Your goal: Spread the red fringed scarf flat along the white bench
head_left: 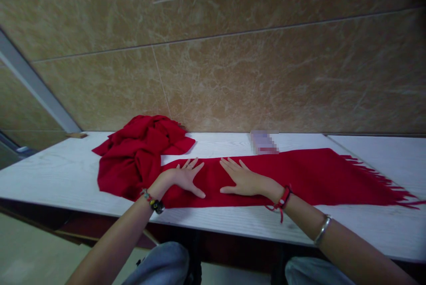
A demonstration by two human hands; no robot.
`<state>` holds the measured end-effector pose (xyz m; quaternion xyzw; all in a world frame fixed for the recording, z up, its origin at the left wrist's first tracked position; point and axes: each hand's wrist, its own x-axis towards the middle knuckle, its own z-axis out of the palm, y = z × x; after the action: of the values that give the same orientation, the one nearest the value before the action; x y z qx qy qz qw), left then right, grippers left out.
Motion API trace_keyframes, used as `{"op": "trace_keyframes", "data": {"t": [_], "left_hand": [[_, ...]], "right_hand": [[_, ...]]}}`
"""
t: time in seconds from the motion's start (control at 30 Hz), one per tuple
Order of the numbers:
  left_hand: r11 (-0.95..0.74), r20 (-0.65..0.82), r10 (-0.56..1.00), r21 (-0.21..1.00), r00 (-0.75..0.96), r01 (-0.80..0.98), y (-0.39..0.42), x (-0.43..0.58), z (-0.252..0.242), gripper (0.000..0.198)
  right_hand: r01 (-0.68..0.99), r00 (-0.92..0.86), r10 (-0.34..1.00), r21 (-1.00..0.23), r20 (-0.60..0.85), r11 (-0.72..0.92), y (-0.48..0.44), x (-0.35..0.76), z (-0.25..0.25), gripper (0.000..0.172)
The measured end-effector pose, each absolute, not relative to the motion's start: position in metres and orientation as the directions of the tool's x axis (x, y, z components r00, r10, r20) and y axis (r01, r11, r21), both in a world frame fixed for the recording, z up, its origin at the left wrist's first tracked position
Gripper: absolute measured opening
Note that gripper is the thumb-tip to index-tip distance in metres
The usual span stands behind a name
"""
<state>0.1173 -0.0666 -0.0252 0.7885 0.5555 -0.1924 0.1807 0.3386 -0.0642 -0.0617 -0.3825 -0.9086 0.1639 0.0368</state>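
A red scarf (309, 174) lies along the white table. Its right part is spread flat in a long strip that ends in a fringe at the far right. At the left the rest is bunched in a crumpled heap. My left hand (186, 176) rests on the flat part beside the heap, fingers spread and thumb out to the right. A short way to its right, my right hand (241, 178) lies on the same strip, palm down with the fingers apart. Neither hand grips the cloth.
The white table (213, 220) runs along a brown marble-tiled wall (249, 81). Against that wall, behind the scarf, stands a small blurred-out box-like object (263, 142). A seam crosses the tabletop at the right. My knees (163, 265) are below the front edge.
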Motion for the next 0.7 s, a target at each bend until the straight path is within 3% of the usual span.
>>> {"op": "trace_keyframes", "data": {"t": [0.13,0.23,0.57,0.7], "left_hand": [[-0.203,-0.352,0.907,0.117,0.232,0.972,-0.05,0.134,-0.039,0.09],[-0.188,-0.216,0.955,0.082,0.201,0.979,-0.05,0.14,-0.06,0.073],[-0.213,-0.24,0.946,0.039,0.216,0.976,-0.06,0.137,-0.062,0.08],[-0.267,-0.333,0.901,0.085,0.28,0.96,-0.064,0.139,-0.055,0.084]], "right_hand": [[0.715,-0.669,0.742,-0.303,-0.035,0.63,-0.058,0.338,-0.065,0.09],[0.723,-0.671,0.738,-0.282,-0.07,0.631,-0.058,0.339,-0.07,0.09],[0.746,-0.632,0.774,-0.237,0.042,0.622,-0.052,0.337,-0.068,0.088],[0.748,-0.644,0.764,-0.226,-0.023,0.624,-0.049,0.337,-0.073,0.088]]}}
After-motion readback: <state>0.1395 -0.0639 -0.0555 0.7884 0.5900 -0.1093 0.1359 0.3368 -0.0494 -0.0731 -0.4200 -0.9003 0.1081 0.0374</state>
